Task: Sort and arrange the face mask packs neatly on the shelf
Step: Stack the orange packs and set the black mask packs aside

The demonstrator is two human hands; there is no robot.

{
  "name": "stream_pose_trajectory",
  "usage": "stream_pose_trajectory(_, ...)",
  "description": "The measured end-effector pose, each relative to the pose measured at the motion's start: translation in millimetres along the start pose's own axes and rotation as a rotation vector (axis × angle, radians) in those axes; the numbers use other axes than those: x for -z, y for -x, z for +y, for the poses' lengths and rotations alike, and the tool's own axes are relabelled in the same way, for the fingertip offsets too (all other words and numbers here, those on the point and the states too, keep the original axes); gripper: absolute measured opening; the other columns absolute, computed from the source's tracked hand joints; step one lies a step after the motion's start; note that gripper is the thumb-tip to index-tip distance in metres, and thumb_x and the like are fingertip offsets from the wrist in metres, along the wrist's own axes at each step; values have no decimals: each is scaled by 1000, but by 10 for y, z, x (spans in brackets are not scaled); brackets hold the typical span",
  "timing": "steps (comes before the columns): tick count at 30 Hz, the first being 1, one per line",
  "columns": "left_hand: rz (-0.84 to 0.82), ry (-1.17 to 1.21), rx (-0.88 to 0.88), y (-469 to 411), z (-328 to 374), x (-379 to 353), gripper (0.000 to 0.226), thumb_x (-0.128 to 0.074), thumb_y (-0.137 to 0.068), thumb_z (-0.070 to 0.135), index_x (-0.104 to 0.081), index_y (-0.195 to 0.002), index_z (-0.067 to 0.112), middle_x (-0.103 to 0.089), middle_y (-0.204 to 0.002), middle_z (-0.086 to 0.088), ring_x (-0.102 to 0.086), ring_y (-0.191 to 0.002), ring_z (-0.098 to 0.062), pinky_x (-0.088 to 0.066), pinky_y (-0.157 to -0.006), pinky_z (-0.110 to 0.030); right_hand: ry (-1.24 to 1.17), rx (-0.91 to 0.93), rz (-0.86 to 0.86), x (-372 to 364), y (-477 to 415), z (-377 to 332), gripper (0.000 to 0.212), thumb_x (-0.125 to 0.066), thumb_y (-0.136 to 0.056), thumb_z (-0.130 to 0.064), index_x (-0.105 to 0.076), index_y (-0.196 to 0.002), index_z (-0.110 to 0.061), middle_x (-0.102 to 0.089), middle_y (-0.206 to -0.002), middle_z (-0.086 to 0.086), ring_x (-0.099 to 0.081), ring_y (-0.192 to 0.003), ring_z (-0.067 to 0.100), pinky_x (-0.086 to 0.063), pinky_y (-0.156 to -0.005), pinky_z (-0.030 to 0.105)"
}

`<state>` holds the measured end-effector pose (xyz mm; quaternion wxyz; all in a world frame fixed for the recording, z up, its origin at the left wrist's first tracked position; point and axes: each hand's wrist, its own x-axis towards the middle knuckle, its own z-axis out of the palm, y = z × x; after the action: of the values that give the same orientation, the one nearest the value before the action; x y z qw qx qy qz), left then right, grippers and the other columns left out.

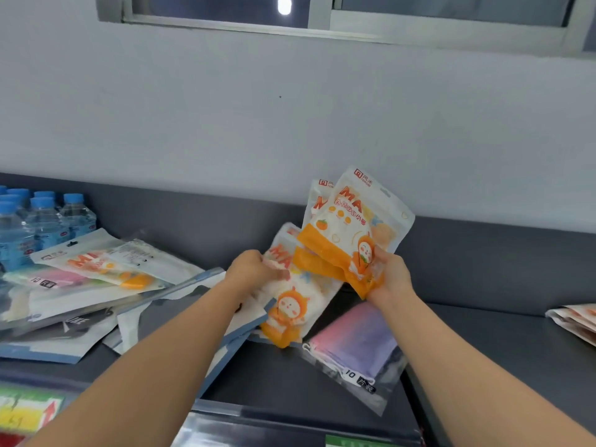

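orange-and-white glossy plastic face mask packs [351, 233], two fanned upright over dark grey shelf [483, 333], clamped at bottom corner by right hand [388, 272]. third orange-and-white pack [292, 306], tilted just above shelf, pinched near top by left hand [253, 269]. likely light, floppy, slick; best gripped flat by sealed edges. readable: orange "ma"; "10" on clear pink-purple mask pack [358, 346] lying below.

i read "ma" in large orange letters on the front orange pack [351, 217] held in the right hand [392, 272]; the red logo above it is too small to read. the same "ma" is on the lower orange pack [296, 304] gripped by the left hand [250, 269]. "m" shows on the flat pack [80, 258] at left. "10" is on the purple pack [358, 337] and the pink pack [64, 279]. water bottle [45, 221] labels illegible.
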<state>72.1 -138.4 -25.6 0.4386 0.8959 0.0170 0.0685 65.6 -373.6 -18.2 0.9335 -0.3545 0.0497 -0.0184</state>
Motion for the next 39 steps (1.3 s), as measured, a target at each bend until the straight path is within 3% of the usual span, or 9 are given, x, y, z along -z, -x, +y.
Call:
stream_pose_trajectory(5, 106, 405, 56, 62, 99, 48, 26, -62, -92, 31, -63, -105, 9, -68, -87, -5, -64, -69, -18, -56, -59, -30, 57, -93, -112, -74, 115, 28, 26, -46, -102, -22, -61, -117, -8, -68, -115, 15, -66, -99, 31, -62, -63, 43)
stream_pose_trajectory(11, -248, 717, 15, 188, 192, 45, 33, -39, -104, 31, -61, -116, 10, -72, -97, -12, -69, -81, -23, -57, -66, -34, 116, -120, -84, -77, 98, 70, 24, -47, -102, -21, -61, -114, -5, -71, -100, 15, -67, -88, 28, -62, -61, 40)
stream_pose_trajectory(13, -210, 517, -3, 198, 147, 16, 35, -36, -104, 28, -58, -123, 10, -70, -106, -9, -66, -87, -23, -53, -71, -32, 101, -55, -2, -6, 2, 56, 25, -52, -100, -20, -61, -119, -6, -70, -110, 15, -68, -98, 31, -61, -73, 45)
stream_pose_trajectory(15, -151, -92, -74, 219, 103, -48, 38, -43, -100, 37, -58, -123, 10, -64, -116, -7, -61, -105, -23, -47, -82, -31, 86, 15, 63, 48, -76, 48, 30, -57, -97, -20, -61, -124, -7, -71, -115, 14, -69, -103, 33, -59, -78, 48)
stream_pose_trajectory(19, -367, -762, 12, 349, 19, -219, 75, -43, -81, 76, -54, -128, 19, -56, -131, 1, -46, -128, -25, -23, -109, -49, 63, 49, 106, 73, -72, 49, 29, -58, -96, -20, -61, -122, -7, -71, -115, 13, -70, -101, 31, -59, -60, 39)
stream_pose_trajectory(24, -347, -366, -144, 398, 15, -141, 64, -51, -91, 55, -41, -145, 22, -45, -148, 1, -44, -134, -21, -32, -113, -39, 134, 46, 109, 112, -98, 50, 30, -60, -95, -23, -62, -122, -10, -72, -113, 13, -71, -101, 33, -58, -67, 44)
stream_pose_trajectory(28, -47, -633, -5, 251, -214, 323, 36, -50, -84, 31, -60, -116, 17, -60, -128, -9, -56, -112, -30, -45, -100, -44, 158, 24, 106, 81, -88, 89, 31, -61, -94, -24, -62, -122, -10, -73, -112, 12, -71, -101, 33, -59, -59, 39)
stream_pose_trajectory(32, -175, -770, 220, 369, -360, 633, 73, -60, -81, 62, -51, -130, 9, -57, -131, -9, -57, -114, -28, -46, -97, -36, 210, 18, 92, 50, -99, 174, 29, -59, -96, -23, -62, -121, -10, -72, -111, 11, -70, -101, 31, -57, -85, 51)
stream_pose_trajectory(39, -258, -676, 353, 524, -414, 682, 100, -75, -67, 62, -37, -142, 7, -47, -141, -8, -49, -125, -28, -41, -93, -34, 195, -15, 66, 8, -59, 287, 24, -58, -97, -20, -62, -118, -9, -72, -111, 13, -70, -98, 32, -57, -84, 51)
